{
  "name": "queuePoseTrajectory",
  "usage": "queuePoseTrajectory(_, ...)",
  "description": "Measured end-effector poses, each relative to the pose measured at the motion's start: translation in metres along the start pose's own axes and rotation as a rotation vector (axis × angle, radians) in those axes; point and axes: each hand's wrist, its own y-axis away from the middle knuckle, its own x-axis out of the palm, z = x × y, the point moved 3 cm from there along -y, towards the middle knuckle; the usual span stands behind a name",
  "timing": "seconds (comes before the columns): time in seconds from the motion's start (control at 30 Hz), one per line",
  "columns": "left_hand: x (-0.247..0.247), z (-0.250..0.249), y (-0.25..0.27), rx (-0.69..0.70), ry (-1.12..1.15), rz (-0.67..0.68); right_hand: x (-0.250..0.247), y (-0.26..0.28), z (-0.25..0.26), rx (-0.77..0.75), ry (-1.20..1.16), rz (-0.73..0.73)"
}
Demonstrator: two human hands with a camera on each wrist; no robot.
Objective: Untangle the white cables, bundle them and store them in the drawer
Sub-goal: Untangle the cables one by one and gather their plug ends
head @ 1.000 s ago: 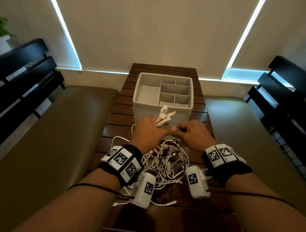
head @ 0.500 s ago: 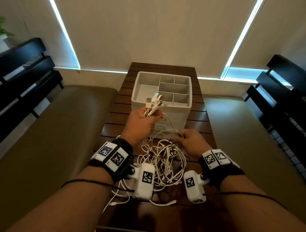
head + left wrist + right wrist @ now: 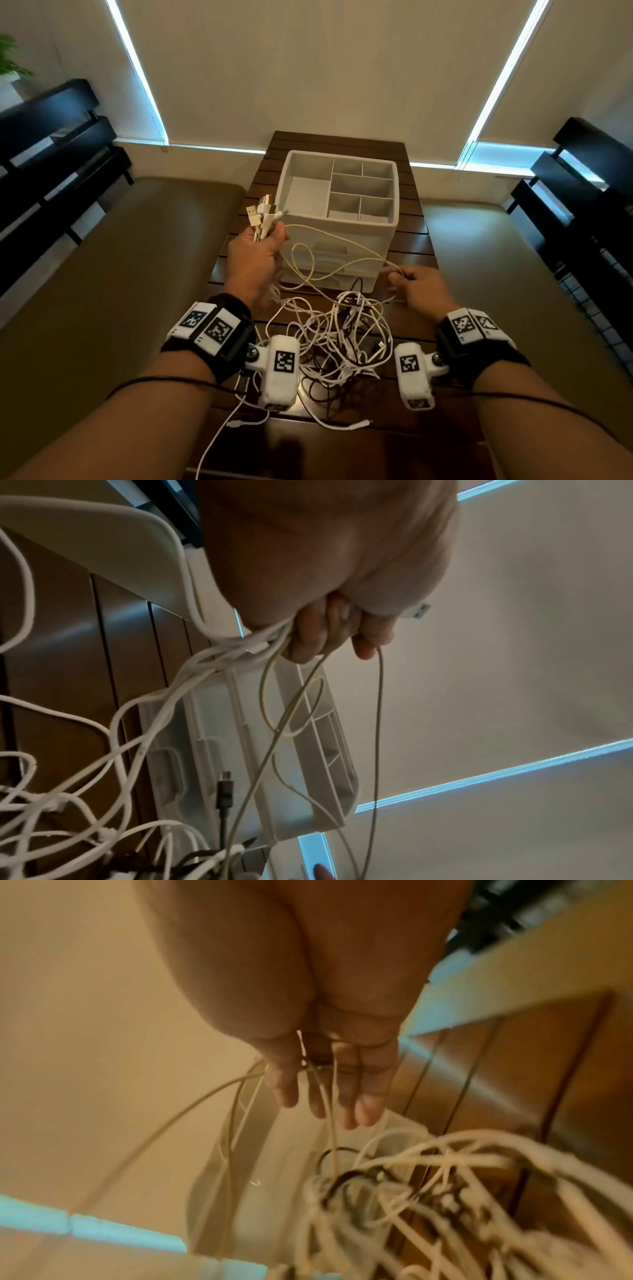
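Note:
A tangle of white cables (image 3: 346, 339) mixed with some dark ones lies on the slatted wooden table (image 3: 407, 322). My left hand (image 3: 255, 255) is raised at the left of the white drawer unit (image 3: 339, 246) and grips several cable ends, their plugs (image 3: 262, 214) sticking up above the fist. The cables (image 3: 192, 680) hang from the curled fingers (image 3: 308, 639) down to the heap. My right hand (image 3: 416, 286) pinches one thin cream cable (image 3: 346, 263) at the unit's front right corner. That cable (image 3: 329, 1112) runs along the fingers (image 3: 346, 1093). The drawers look closed.
The unit's top is an open tray with dividers (image 3: 359, 192). Padded benches (image 3: 113, 274) flank the narrow table on both sides. Dark shelving (image 3: 51, 137) stands at far left and far right. Loose cable ends (image 3: 356, 426) trail toward the near table edge.
My left hand has risen and moved left with the bunch of plugs. My right hand has moved right, drawing the cream cable out into a long loop.

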Motion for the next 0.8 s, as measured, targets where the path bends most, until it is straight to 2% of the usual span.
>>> queuePoseTrajectory(0.07, -0.002, 0.004, 0.001, -0.010, -0.101, -0.036, 0.004, 0.004, 0.002, 0.106, -0.424, -0.019)
queuePoseTrajectory(0.1, -0.004, 0.005, 0.001, -0.001, -0.186, -0.058, 0.003, 0.004, 0.003, 0.098, -0.453, -0.065)
queuePoseTrajectory(0.2, -0.004, 0.004, 0.008, 0.066, -0.454, -0.014, -0.010, 0.003, 0.018, -0.142, 0.061, -0.270)
queuePoseTrajectory(0.27, -0.003, 0.003, 0.011, 0.116, -0.577, 0.031, -0.015, 0.000, 0.026, -0.260, 0.229, -0.339)
queuePoseTrajectory(0.33, -0.002, -0.002, 0.013, 0.169, -0.620, 0.015, -0.016, -0.002, 0.035, -0.285, 0.337, -0.372)
queuePoseTrajectory(0.4, 0.003, -0.014, 0.014, 0.222, -0.603, 0.003, -0.010, 0.003, 0.049, -0.349, 0.440, -0.300)
queuePoseTrajectory(0.43, 0.005, -0.022, 0.014, 0.249, -0.572, 0.007, -0.008, 0.004, 0.056, -0.391, 0.403, -0.256)
queuePoseTrajectory(0.5, 0.006, -0.041, 0.011, 0.305, -0.490, -0.031, -0.008, 0.008, 0.064, -0.407, 0.084, -0.198)
queuePoseTrajectory(0.53, 0.002, -0.053, 0.008, 0.329, -0.443, -0.087, -0.010, 0.008, 0.065, -0.356, -0.078, -0.182)
queuePoseTrajectory(0.57, -0.003, -0.063, 0.005, 0.340, -0.392, -0.138, -0.013, 0.006, 0.061, -0.305, -0.146, -0.160)
queuePoseTrajectory(0.6, -0.009, -0.071, 0.001, 0.336, -0.333, -0.165, -0.015, 0.004, 0.056, -0.242, -0.079, -0.128)
queuePoseTrajectory(0.7, -0.018, -0.086, -0.003, 0.315, -0.125, -0.094, -0.015, -0.004, 0.036, -0.110, 0.569, -0.061)
queuePoseTrajectory(0.73, -0.015, -0.090, -0.001, 0.305, -0.065, -0.037, -0.013, -0.004, 0.033, -0.099, 0.656, -0.076)
queuePoseTrajectory(0.8, -0.004, -0.094, 0.008, 0.293, 0.006, 0.089, -0.002, 0.001, 0.035, -0.183, 0.611, -0.127)
